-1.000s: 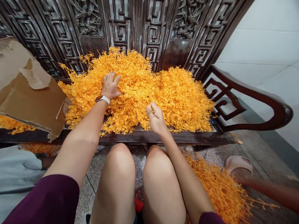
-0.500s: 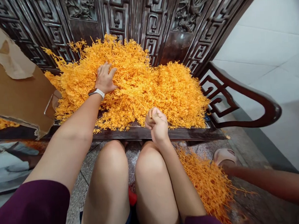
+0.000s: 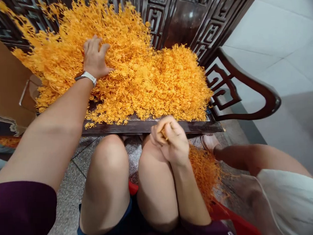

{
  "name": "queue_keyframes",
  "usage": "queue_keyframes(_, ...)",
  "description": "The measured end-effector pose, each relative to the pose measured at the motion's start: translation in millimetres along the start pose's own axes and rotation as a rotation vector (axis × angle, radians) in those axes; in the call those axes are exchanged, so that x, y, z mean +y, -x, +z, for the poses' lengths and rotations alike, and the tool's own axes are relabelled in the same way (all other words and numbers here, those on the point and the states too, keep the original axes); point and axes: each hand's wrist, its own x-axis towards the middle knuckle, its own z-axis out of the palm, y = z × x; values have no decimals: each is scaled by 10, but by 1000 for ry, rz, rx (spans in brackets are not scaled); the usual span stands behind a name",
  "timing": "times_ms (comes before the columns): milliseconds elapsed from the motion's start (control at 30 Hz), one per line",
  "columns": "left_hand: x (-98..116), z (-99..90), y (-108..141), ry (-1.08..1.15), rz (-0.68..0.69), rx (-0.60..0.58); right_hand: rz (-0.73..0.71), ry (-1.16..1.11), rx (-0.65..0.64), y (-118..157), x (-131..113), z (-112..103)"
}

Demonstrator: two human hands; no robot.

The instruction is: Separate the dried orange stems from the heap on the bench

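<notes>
A large heap of yellow-orange artificial-looking flower sprigs (image 3: 134, 70) covers most of a dark wooden bench (image 3: 136, 126). My left hand (image 3: 96, 58), with a light-banded watch (image 3: 87, 78) at its wrist, rests on the heap's left part. Its fingers are spread and grip nothing. Above my right knee, just in front of the bench edge, my right hand (image 3: 174, 141) is closed in a fist. A bit of orange stem (image 3: 164, 133) shows inside its curled fingers; the rest is hidden by the hand.
Carved dark panels (image 3: 179, 26) form the bench back, with a curved armrest (image 3: 270, 96) on the right. A torn cardboard box (image 3: 9, 88) stands at left. Orange stems (image 3: 204, 174) lie on the floor beside my right leg, near another person's leg (image 3: 250, 155).
My view has tipped down and closer. My right fist has turned and come back from the bench edge toward my knee. My left hand stays on the heap. More of the other person shows at right.
</notes>
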Motion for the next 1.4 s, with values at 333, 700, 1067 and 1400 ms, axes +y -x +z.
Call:
queue_keyframes(333,174,-142,116,118,113,15,66,-203,199,-66,-86,-317)
queue_keyframes(700,2236,-969,1247,746,483,4,54,-375,239,-145,0,-236)
queue_keyframes(1067,2431,-932,1427,857,457,-171,-66,-244,440,-91,112,-182)
queue_keyframes(1400,2467,-841,1365,1074,17,-5,-308,-160,544,-67,162,-256)
